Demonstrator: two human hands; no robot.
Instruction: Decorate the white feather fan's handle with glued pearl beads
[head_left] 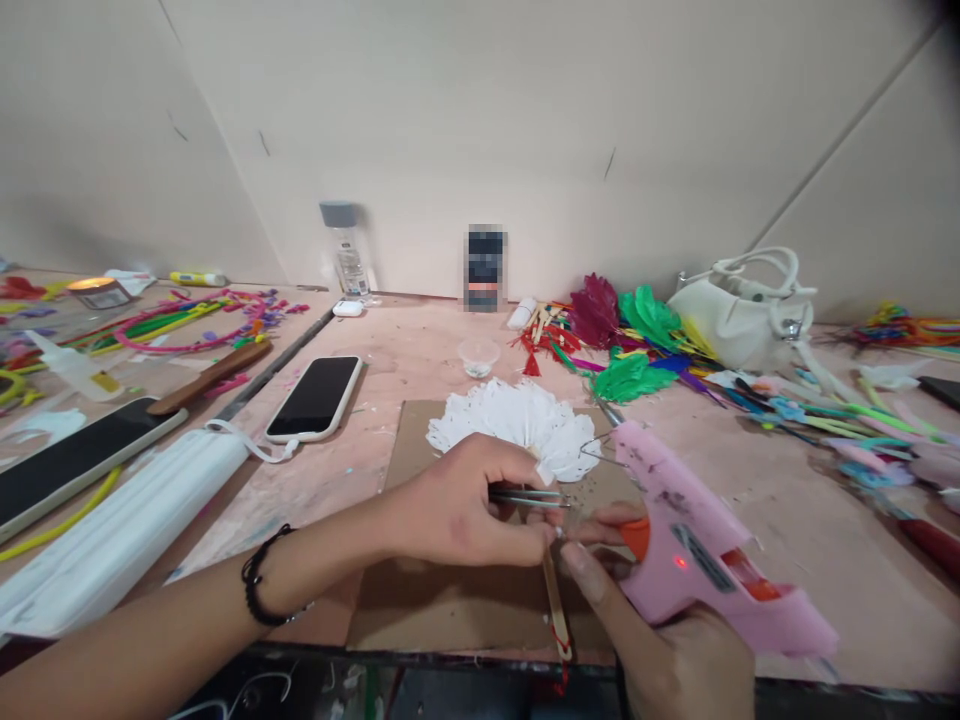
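My left hand (454,505) is closed around a pair of metal tweezers (536,497), whose tips point right. Its thumb and fingertips meet at the upper end of a flat wooden stick (555,595) with red thread near its bottom. In my right hand (675,645) is a pink glue gun (679,520) with an orange trigger and a lit red light, its nozzle aimed up and away. The right fingertips come close to the left ones at the stick. Just beyond, a white ruffled fan shape (510,415) lies on brown cardboard (450,605); my left hand covers its lower middle.
Two phones (315,397) and a white folded strap-like item (142,520) lie on the left. At the back are a clear bottle (349,255) and a small cup (478,357). Coloured feathers (636,375), a white bag (739,310) and pipe cleaners (847,415) spread across the right.
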